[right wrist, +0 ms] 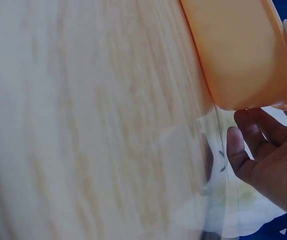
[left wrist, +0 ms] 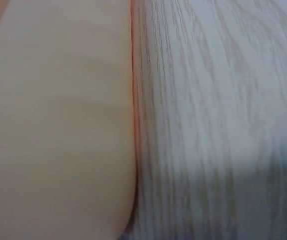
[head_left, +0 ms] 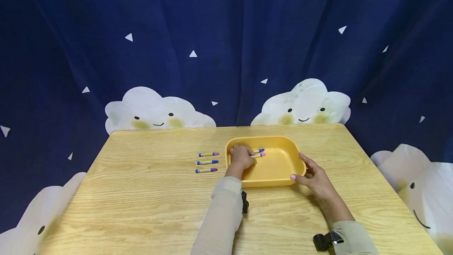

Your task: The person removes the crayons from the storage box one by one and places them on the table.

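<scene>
- The yellow tray (head_left: 270, 171), oblong with rounded corners, sits on the wooden table (head_left: 141, 192).
- Your right hand (head_left: 317, 178) holds its right end, thumb and fingers spread around the near corner.
- Your left hand (head_left: 242, 156) is inside, beside blue- and pink-tipped crayons (head_left: 262, 155); I cannot tell whether it pinches anything.
- Left of it lie three crayons (head_left: 207, 162).

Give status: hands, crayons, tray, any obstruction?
Left hand in yellow tray, grip hidden. Right hand holds tray's right end. Two crayons visible inside, three crayons outside. No obstruction seen.
</scene>
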`<action>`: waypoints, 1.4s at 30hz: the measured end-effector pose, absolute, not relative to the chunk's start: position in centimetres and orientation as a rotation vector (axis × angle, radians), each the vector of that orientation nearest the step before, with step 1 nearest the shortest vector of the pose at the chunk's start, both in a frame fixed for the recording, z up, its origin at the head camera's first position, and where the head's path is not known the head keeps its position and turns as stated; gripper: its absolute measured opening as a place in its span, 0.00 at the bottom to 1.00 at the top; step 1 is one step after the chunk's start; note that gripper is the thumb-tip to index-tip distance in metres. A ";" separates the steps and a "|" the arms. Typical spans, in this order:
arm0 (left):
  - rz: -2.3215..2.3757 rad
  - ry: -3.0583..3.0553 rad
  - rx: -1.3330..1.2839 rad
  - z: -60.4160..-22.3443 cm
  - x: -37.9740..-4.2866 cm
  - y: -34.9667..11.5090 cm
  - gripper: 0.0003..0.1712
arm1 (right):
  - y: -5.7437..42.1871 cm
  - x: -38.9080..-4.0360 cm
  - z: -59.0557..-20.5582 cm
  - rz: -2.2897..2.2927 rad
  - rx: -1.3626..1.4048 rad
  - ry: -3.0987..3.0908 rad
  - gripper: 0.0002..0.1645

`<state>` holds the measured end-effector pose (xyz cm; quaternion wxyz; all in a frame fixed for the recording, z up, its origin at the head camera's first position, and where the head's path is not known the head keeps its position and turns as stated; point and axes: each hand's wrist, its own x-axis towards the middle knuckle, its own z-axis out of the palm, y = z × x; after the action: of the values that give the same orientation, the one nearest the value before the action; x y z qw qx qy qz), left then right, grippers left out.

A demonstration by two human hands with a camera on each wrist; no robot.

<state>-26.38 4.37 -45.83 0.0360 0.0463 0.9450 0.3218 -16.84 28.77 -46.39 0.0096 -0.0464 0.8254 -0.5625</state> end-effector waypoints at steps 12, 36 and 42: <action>0.918 2.929 0.170 -45.9 -26.3 4.3 0.13 | 28.6 -16.7 -46.1 -1.760 -0.175 2.586 0.52; 1.525 2.749 0.189 -45.2 -26.9 3.6 0.04 | 28.4 -16.8 -46.0 -1.761 -0.138 2.580 0.52; 1.580 2.698 0.194 -44.9 -26.4 3.3 0.04 | 28.5 -16.8 -46.2 -1.734 -0.134 2.598 0.52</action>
<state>-26.43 3.27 -44.87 0.0044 0.0621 0.8613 0.5044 -16.80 28.51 -46.19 0.0075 -0.0430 0.8309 -0.5547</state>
